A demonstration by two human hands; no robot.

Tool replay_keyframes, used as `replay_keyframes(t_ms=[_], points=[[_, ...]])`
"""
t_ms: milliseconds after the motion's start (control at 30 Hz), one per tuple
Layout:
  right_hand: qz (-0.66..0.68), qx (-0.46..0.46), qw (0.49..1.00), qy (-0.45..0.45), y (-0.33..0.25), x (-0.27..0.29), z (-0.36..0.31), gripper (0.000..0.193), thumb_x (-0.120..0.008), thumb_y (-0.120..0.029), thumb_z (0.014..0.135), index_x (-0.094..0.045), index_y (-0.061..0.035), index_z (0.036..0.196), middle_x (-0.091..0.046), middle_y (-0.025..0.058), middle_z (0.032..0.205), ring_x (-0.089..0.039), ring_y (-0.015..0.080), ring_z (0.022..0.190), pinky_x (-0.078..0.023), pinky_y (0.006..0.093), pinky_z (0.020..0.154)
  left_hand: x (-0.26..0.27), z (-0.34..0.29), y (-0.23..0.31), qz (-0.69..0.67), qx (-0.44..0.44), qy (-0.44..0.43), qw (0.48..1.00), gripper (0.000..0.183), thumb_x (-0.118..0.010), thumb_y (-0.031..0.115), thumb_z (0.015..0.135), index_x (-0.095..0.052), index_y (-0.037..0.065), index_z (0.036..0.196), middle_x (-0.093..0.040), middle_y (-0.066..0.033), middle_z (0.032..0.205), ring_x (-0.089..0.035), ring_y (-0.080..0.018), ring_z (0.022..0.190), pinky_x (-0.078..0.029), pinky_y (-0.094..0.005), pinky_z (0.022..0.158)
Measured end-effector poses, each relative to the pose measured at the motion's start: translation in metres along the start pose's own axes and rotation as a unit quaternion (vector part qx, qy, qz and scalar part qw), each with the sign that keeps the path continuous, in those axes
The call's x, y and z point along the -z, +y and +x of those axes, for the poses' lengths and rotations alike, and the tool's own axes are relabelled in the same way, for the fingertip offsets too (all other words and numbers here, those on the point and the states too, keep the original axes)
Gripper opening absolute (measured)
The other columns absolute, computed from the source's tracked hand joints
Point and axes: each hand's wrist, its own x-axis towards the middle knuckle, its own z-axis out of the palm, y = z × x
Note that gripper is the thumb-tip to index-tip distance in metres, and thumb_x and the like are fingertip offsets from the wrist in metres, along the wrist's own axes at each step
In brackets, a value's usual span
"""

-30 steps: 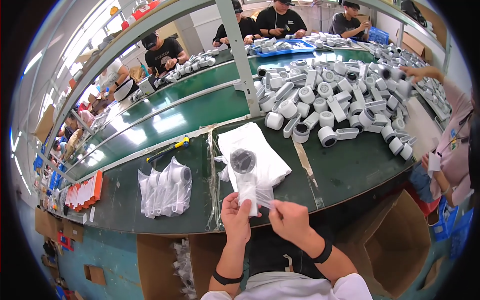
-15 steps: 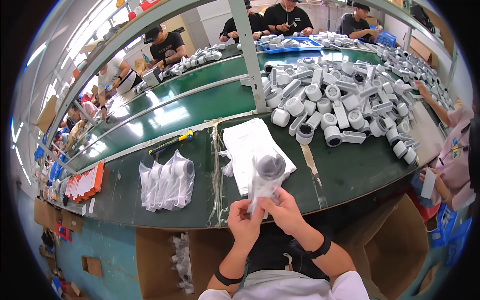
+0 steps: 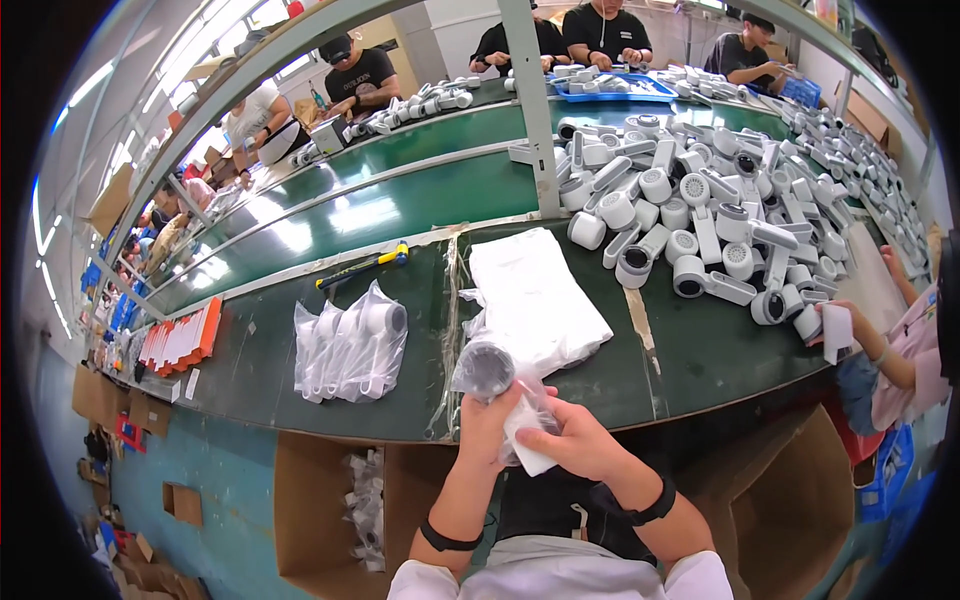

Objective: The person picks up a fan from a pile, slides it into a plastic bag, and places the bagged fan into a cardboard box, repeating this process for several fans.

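Observation:
A white hair dryer (image 3: pixel 487 369) in a clear plastic bag is held just past the bench's near edge, its round grey head pointing up and left. My left hand (image 3: pixel 487 428) wraps round it below the head. My right hand (image 3: pixel 575 440) closes on the handle end and the loose film, thumb on top. Beyond my hands lies a stack of white plastic bags (image 3: pixel 535 295). Several bagged hair dryers (image 3: pixel 352 345) rest side by side to the left of that stack.
A heap of unbagged hair dryers (image 3: pixel 700 215) covers the bench at right. A yellow-and-black hammer (image 3: pixel 365 265) and orange-and-white cards (image 3: pixel 182 338) lie left. Below stand open cartons (image 3: pixel 325 520) (image 3: pixel 790 510). A metal post (image 3: pixel 540 120) rises ahead; a co-worker's hand (image 3: pixel 850 325) is at right.
The bagged hair dryer has come down and left, nearer to me, its head now tilted left. My left hand has shifted up round it; my right hand holds the handle end.

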Motion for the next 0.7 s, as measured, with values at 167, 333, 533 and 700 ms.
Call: replay_keyframes(t_ms=[167, 333, 533, 700], points=[[-0.09, -0.087, 0.992, -0.019, -0.01, -0.012, -0.007, 0.045, -0.067, -0.013, 0.091, -0.053, 0.0018, 0.13, -0.065, 0.0028, 0.092, -0.062, 0.0075, 0.077, -0.053, 0.0238, 0.067, 0.017, -0.004, 0.015, 0.016, -0.01, 0.081, 0.997, 0.032, -0.057, 0.02, 0.095, -0.053, -0.003, 0.117, -0.064, -0.0226, 0.1, -0.068, -0.0338, 0.083, -0.059, -0.0471, 0.071], [-0.183, 0.031, 0.981, -0.051, 0.012, -0.011, -0.009, 0.051, -0.071, -0.011, 0.087, -0.052, 0.0002, 0.133, -0.069, 0.0058, 0.093, -0.063, 0.0074, 0.074, -0.053, 0.023, 0.065, 0.061, -0.004, 0.026, 0.015, -0.016, 0.116, 0.993, 0.025, -0.059, 0.015, 0.088, -0.06, -0.006, 0.101, -0.064, -0.0183, 0.082, -0.067, -0.0262, 0.071, -0.058, -0.0396, 0.066], [-0.264, 0.091, 0.953, 0.117, 0.025, 0.035, -0.008, 0.042, -0.074, -0.009, 0.083, -0.06, 0.0013, 0.121, -0.071, 0.0071, 0.088, -0.061, 0.0071, 0.067, -0.051, 0.0226, 0.063, 0.098, 0.014, 0.066, 0.262, -0.18, 0.249, 0.915, 0.034, -0.075, 0.011, 0.079, -0.06, 0.001, 0.108, -0.066, -0.0096, 0.096, -0.063, -0.0182, 0.088, -0.051, -0.0327, 0.076], [-0.258, 0.134, 0.937, 0.192, 0.032, 0.07, -0.004, 0.031, -0.069, -0.002, 0.087, -0.062, 0.001, 0.117, -0.066, 0.0021, 0.081, -0.057, 0.0043, 0.067, -0.047, 0.0193, 0.059, 0.112, 0.033, 0.079, 0.494, -0.221, 0.263, 0.799, 0.046, -0.079, 0.031, 0.078, -0.062, 0.0, 0.107, -0.069, -0.0121, 0.097, -0.067, -0.0232, 0.086, -0.051, -0.0364, 0.076]])
